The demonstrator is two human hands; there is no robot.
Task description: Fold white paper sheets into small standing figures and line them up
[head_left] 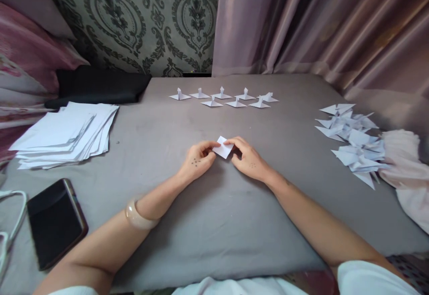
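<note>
A small folded white paper square [223, 148], turned cornerwise like a diamond, is held over the middle of the grey-covered table. My left hand [200, 158] pinches its left corner between thumb and fingers. On the opposite side my right hand [247, 158] grips the right corner, its index finger lying along the upper edge. Both hands are closed on the same paper. Beyond them, several folded paper figures [221, 93] with flat pointed wings and upright middles stand in two rows.
At the left lies a stack of white paper sheets [63, 136], with a black tablet or phone [56, 223] and a white cable [18, 217] nearer me. A black folded item [100, 85] lies behind. Several folded paper pieces [360, 145] are heaped at the right beside pale cloth [402, 161].
</note>
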